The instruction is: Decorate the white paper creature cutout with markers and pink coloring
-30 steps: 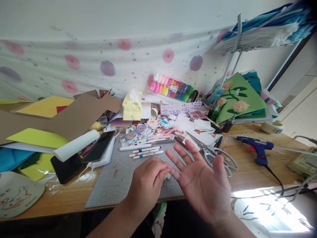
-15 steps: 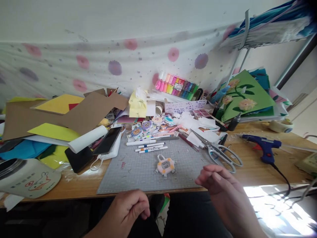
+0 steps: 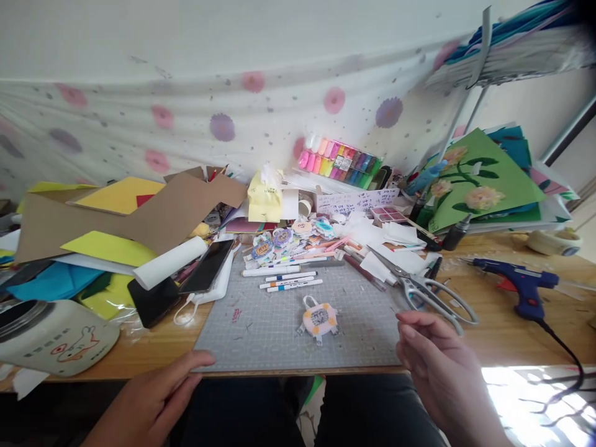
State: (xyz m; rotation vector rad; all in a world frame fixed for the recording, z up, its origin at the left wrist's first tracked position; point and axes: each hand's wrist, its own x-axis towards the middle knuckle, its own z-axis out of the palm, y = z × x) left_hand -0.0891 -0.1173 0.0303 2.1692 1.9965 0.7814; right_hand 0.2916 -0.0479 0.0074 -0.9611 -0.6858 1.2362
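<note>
My left hand (image 3: 161, 391) is at the front left corner of the grey cutting mat (image 3: 261, 347), with fingers stretched out and nothing in it. At the mat's right front edge is my right hand (image 3: 437, 360), its fingers bent and close together; whether they hold anything small is hard to see. Between the hands, a small pink turtle-shaped piece (image 3: 319, 318) with orange corners and a looped strip lies flat on the mat. Several white pens (image 3: 293, 284) lie behind it. Grey-handled scissors (image 3: 421, 288) rest beyond my right hand.
A blue glue gun (image 3: 526, 282) with a black cord lies on the right. Phones (image 3: 207, 267), a white paper roll (image 3: 170, 262) and a pale jar (image 3: 60, 335) stand or lie on the left. Behind are coloured clay packs (image 3: 342, 162) and decorated cut-outs (image 3: 283, 237).
My left hand has moved left and its curled fingers have straightened. My right hand appears slightly further right. The whole view has shifted a little.
</note>
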